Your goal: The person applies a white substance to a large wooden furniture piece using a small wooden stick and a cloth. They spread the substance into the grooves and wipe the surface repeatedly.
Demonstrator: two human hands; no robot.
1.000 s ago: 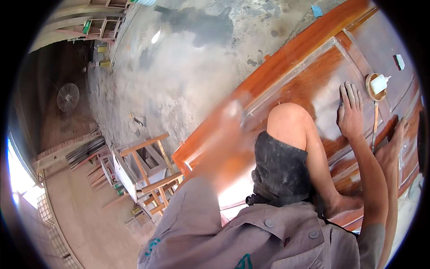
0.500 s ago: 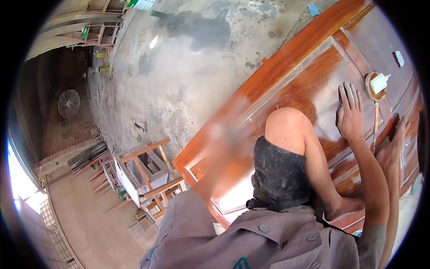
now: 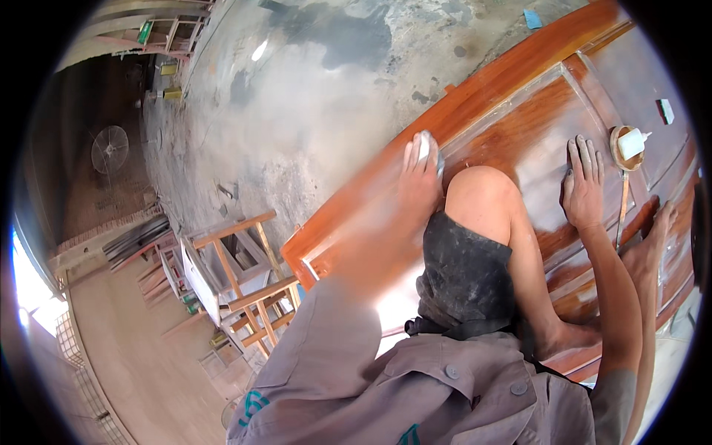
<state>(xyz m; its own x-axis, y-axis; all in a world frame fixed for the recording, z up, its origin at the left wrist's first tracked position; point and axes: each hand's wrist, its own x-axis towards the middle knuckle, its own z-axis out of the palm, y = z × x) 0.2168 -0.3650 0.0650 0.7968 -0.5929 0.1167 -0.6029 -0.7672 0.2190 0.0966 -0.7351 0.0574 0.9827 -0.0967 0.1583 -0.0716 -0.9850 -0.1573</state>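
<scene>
I am on a large reddish-brown panelled wooden door (image 3: 504, 111), with pale dusty patches on its surface. My left hand (image 3: 422, 176) is over the long outer rail, left of my bent knee. Its fingers close around a small whitish pad (image 3: 424, 146), pressed to the wood; motion blurs that forearm, and the pad's kind is unclear. My right hand (image 3: 583, 182) rests flat on a recessed panel, fingers stretched out and holding nothing. Beside it lies a round, shallow wooden scoop (image 3: 623, 170) with a long handle, and a pale block (image 3: 631, 144) sits in its bowl.
A small dark-and-white block (image 3: 665, 111) lies farther up the door. Past its far edge, a blue scrap (image 3: 532, 18) is on the stained concrete floor (image 3: 297, 133). Wooden frames (image 3: 237, 259) stand at the left, near stacked boards (image 3: 137, 241). A round fan (image 3: 110, 150) is farther off.
My left hand has moved up and right along the rail from beside my thigh, with the pad now visible. My right hand stays flat in place. The view has shifted slightly.
</scene>
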